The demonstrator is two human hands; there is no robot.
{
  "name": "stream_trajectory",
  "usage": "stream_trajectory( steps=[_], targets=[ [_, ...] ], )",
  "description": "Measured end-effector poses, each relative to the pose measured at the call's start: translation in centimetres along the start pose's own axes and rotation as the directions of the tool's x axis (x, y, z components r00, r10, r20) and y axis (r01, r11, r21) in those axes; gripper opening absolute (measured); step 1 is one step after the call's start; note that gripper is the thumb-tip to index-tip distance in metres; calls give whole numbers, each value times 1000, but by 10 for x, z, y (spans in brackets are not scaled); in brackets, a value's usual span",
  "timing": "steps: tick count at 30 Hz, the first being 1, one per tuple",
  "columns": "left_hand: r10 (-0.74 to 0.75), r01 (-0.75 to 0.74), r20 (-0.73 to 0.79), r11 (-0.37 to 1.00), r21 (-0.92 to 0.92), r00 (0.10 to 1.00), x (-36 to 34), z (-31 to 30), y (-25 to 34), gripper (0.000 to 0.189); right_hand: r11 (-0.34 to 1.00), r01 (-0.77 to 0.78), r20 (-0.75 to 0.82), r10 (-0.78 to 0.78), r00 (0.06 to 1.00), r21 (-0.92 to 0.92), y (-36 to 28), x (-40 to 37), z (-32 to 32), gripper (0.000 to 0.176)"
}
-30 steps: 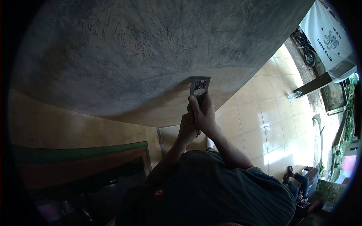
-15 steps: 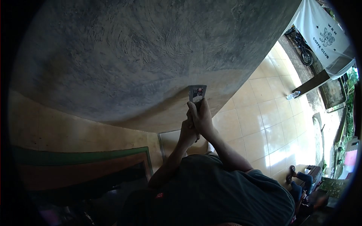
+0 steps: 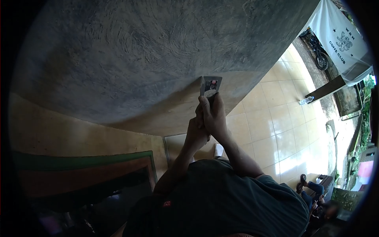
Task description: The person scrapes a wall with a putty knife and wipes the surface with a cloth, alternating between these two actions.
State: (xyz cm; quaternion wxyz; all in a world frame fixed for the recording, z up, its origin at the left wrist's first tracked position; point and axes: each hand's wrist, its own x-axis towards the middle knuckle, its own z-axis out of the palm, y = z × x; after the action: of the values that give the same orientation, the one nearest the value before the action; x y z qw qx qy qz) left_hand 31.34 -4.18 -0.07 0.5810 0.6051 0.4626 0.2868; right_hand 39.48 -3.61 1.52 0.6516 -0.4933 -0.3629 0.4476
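A scraper [image 3: 213,82] with a wide, flat metal blade is held up against the grey, rough-plastered wall [image 3: 158,47]. Its blade edge meets the surface where the grey coat borders a tan lower strip. My right hand [image 3: 214,114] is closed round the handle just below the blade, thumb along it. Beneath, my left hand [image 3: 196,132] is wrapped at the lower end of the grip, pressed against my right hand. Most of the handle is hidden by my fingers.
Glossy tan floor tiles [image 3: 268,118] spread to the right. A plastic bottle [image 3: 306,100] lies by a post. Beyond are a white banner [image 3: 339,41] and a motorcycle [image 3: 320,59]. A seated person [image 3: 314,193] is at lower right; a green-edged frame [image 3: 87,160] is at left.
Both hands and the scraper have moved up the wall and slightly right. The blade has turned a little.
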Motion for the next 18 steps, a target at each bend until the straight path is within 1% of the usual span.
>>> stream_trajectory(
  steps=[1,3,4,5,6,7,8,10,11,12,14,15,17,18],
  targets=[
    [-6,6,-4,1000,-4,1000,5,-3,-2,22,1000,-7,4,7,1000,-3,-6,2,1,16],
    [-32,37,169,999,-25,985,16,-9,-12,39,994,44,51,-49,997,102,-16,6,2,16],
    [-23,27,165,999,-25,986,16,-8,-15,39,993,53,56,-58,997,102,-11,6,1,16],
    [-107,108,116,994,-5,987,10,-6,-20,28,999,10,38,-12,999,52,2,1,-1,16],
    [-190,189,65,982,12,980,3,-4,-24,24,999,-34,17,34,999,3,17,-3,-3,16],
    [-181,181,32,983,-15,983,-1,-2,-23,24,1000,-15,27,14,1000,17,24,-3,-2,17],
    [-175,176,30,984,-14,984,3,-3,-20,24,1000,-9,29,9,1000,18,27,1,-4,17],
    [-144,152,82,983,-107,986,6,-3,-15,23,999,-8,21,9,1000,-35,7,1,-2,16],
    [-110,118,106,990,-78,988,10,-4,-13,23,999,-6,72,4,997,36,-7,4,-2,16],
    [-119,128,106,988,-82,987,11,-3,-14,23,999,-17,73,14,997,33,-8,5,-3,16],
    [-57,57,130,998,5,990,12,-4,-13,24,999,35,46,-33,998,-24,-9,6,-3,16],
    [-51,50,127,999,8,991,9,-4,-14,24,999,42,49,-41,998,-21,-1,4,-4,16],
    [-231,241,84,962,-126,969,0,0,-20,23,999,2,15,-2,1000,-41,22,-3,-7,17],
    [-227,236,82,964,-123,970,4,0,-20,23,999,8,16,-7,1000,-39,20,0,-7,17]
  ],
)
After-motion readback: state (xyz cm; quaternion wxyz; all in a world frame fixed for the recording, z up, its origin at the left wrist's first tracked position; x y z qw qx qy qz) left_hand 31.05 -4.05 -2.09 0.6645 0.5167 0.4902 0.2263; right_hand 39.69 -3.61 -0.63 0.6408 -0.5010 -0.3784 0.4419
